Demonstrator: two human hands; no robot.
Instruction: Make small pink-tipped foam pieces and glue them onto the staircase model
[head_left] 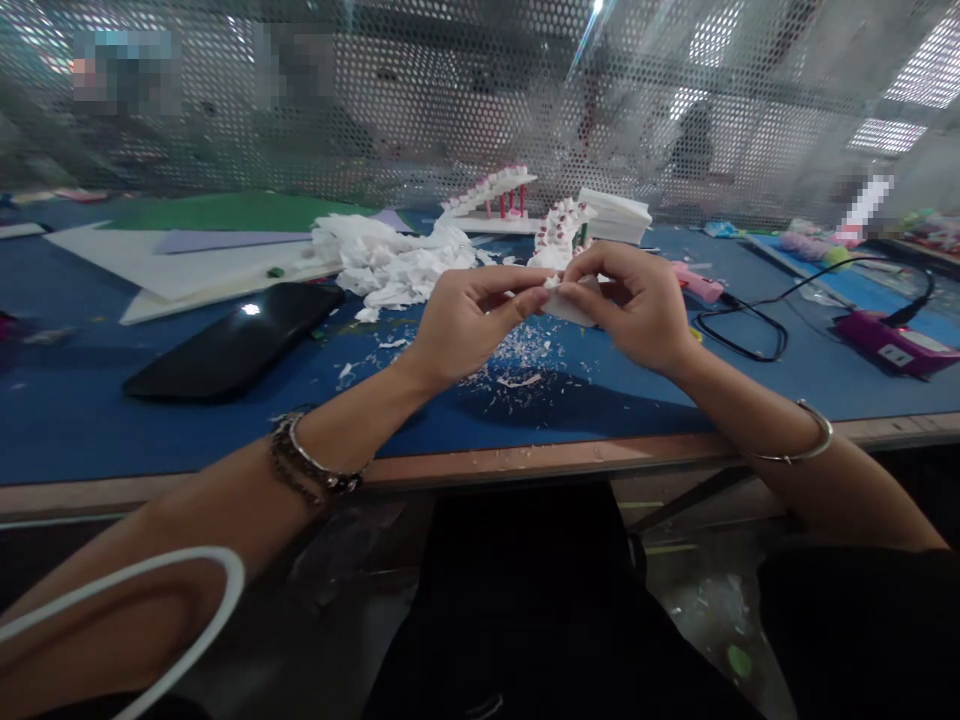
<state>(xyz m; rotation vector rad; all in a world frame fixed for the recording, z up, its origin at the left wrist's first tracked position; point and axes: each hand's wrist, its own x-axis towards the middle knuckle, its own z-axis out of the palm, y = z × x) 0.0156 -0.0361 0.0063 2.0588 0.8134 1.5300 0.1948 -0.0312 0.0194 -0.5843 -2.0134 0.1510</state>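
Above the scrap-strewn blue table, my left hand (466, 318) and my right hand (637, 305) meet fingertip to fingertip. Both are closed in a pinch on a small white piece (574, 308), thin and pale; whether it is paper or foam I cannot tell. Fingers hide part of it. Fine white shavings (529, 365) lie on the table below. Just behind my hands stands a white curved form (555, 228) dotted with dark red bits. Farther back is a small white model (506, 200) with a sloping top on red posts.
A heap of crumpled white tissue (390, 255) and a black phone-like slab (232, 345) lie left. White sheets (187, 260) and a green sheet (240, 215) are behind. On the right are a pink tool (697, 283), a black cable (780, 340) and a purple power box (896, 343).
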